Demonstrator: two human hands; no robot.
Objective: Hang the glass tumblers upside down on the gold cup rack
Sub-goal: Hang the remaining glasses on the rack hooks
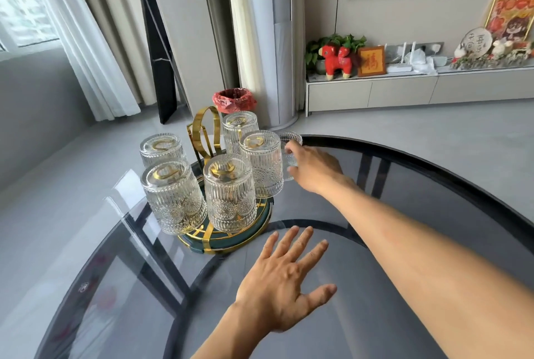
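Your right hand (312,168) is gripping the last tumbler (289,153) behind the gold rack (202,130) while your left hand (284,277) is hovering spread over the bench (404,162); the ribbed glass is looking breakable, so grip its sides.

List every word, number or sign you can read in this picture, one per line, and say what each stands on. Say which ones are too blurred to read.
"福": gold character on the small framed plaque on the TV cabinet.
Round white plate: dark handwritten characters, too blurred to read.
Framed picture: red marks along the top, too blurred to read.
Table: small round mark near the left edge, unreadable.
Tumblers and rack: no text.
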